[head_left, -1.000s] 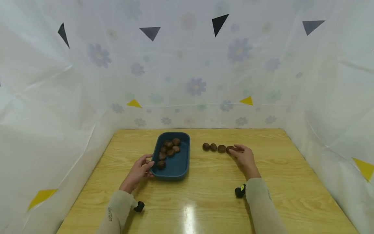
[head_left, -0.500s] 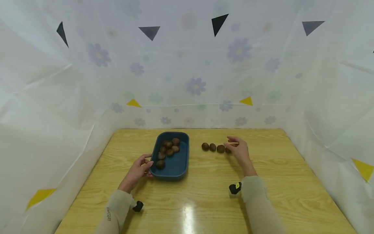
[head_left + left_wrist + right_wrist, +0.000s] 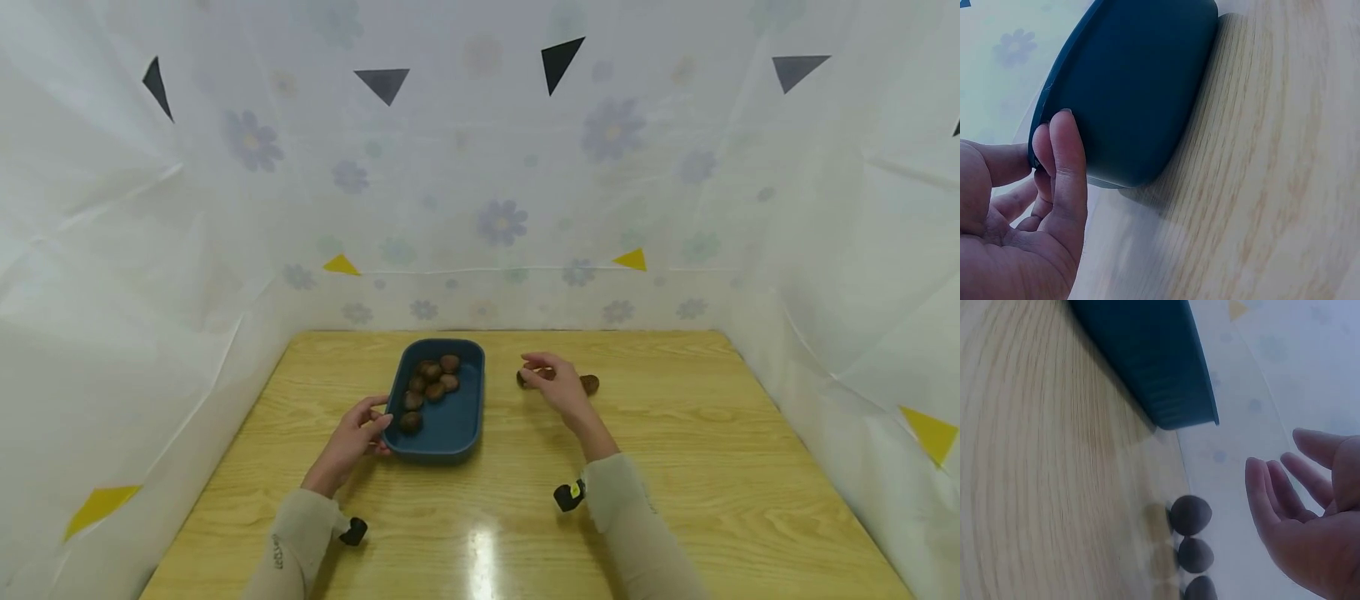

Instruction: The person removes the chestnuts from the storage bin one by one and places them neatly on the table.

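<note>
A dark blue rectangular tray (image 3: 461, 421) stands left of the table's middle, with several brown chestnuts (image 3: 411, 422) along its left and far parts. My left hand (image 3: 352, 437) pinches the tray's near left rim; in the left wrist view its fingers lie along the tray's outer wall (image 3: 1129, 81). Right of the tray, several chestnuts (image 3: 590, 384) form a short row on the table. Over that row hovers my right hand (image 3: 558, 392), partly hiding it. With nothing between its loosely bent fingers, it stays apart from the chestnuts (image 3: 1191, 515) in the right wrist view.
The wooden table (image 3: 420, 533) is bordered at the back and sides by white sheeting (image 3: 502, 167) printed with flowers. Black and yellow triangles (image 3: 561, 62) are stuck on the sheeting. Each wrist carries a small black camera (image 3: 569, 497).
My right hand has left the right-end chestnut and moved left over the row, uncovering that chestnut. The left hand stays on the tray's rim.
</note>
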`<control>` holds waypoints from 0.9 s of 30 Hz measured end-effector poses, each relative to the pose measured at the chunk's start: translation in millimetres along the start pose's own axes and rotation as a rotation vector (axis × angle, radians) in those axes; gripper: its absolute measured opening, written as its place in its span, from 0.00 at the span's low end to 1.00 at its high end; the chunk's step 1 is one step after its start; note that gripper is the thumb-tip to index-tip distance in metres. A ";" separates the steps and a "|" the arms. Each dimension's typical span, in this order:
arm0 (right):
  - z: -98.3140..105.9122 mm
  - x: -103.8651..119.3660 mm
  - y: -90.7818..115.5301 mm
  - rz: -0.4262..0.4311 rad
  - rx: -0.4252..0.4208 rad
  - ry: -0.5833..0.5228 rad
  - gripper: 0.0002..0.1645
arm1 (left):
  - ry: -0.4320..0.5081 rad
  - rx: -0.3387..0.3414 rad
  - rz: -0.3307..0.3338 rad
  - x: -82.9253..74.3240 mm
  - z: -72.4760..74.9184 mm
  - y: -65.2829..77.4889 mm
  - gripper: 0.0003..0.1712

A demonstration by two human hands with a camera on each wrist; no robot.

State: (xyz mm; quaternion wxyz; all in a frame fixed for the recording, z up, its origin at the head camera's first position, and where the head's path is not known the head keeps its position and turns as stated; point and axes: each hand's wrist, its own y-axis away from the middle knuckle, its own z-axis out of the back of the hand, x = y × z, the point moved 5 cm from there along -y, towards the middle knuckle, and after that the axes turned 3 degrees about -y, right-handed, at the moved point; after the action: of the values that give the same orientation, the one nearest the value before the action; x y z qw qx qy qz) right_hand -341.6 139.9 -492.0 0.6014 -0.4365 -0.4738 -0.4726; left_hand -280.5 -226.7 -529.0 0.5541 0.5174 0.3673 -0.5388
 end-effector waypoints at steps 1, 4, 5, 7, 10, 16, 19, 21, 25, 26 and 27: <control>-6.8 2.3 -0.3 0.001 0.024 -0.019 0.25 | 0.000 -0.002 0.001 0.1 -0.1 0.0 0.28; -26.2 9.6 -0.7 -0.001 0.091 -0.064 0.25 | 0.004 -0.009 0.004 0.4 -0.1 0.0 0.27; -32.1 12.5 -0.1 -0.002 0.114 -0.083 0.26 | 0.006 -0.011 0.006 0.6 -0.2 0.0 0.27; -42.9 16.6 2.1 -0.020 0.148 -0.108 0.26 | 0.005 -0.010 0.008 0.6 -0.5 0.3 0.27; -59.1 21.7 6.9 -0.049 0.199 -0.139 0.27 | 0.005 -0.009 0.016 0.7 -1.2 1.7 0.28; -97.5 31.8 13.5 -0.041 0.318 -0.134 0.28 | 0.009 -0.023 0.013 0.0 -0.9 3.5 0.27; -113.9 34.7 16.7 -0.046 0.346 -0.101 0.28 | 0.019 -0.025 0.009 -0.6 -3.0 3.6 0.27; -124.2 33.8 18.7 -0.062 0.364 -0.081 0.28 | 0.020 -0.024 0.009 -0.3 -4.3 3.9 0.27; -145.2 29.7 22.9 -0.139 0.450 -0.058 0.33 | 0.026 -0.036 0.020 1.5 -5.2 4.5 0.25; -150.5 27.6 22.9 -0.163 0.468 -0.049 0.34 | 0.022 -0.032 0.019 1.4 -5.5 5.3 0.26; -155.2 26.3 23.1 -0.187 0.483 -0.038 0.35 | 0.023 -0.034 0.023 1.2 -5.4 6.0 0.25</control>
State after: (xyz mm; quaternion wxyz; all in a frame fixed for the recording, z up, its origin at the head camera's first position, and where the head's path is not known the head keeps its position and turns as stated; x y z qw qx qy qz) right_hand -291.7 -11.2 -494.3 0.6327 -0.2432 -0.6227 -0.3909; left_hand -273.7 -222.5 -530.2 0.5646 0.5186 0.3767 -0.5200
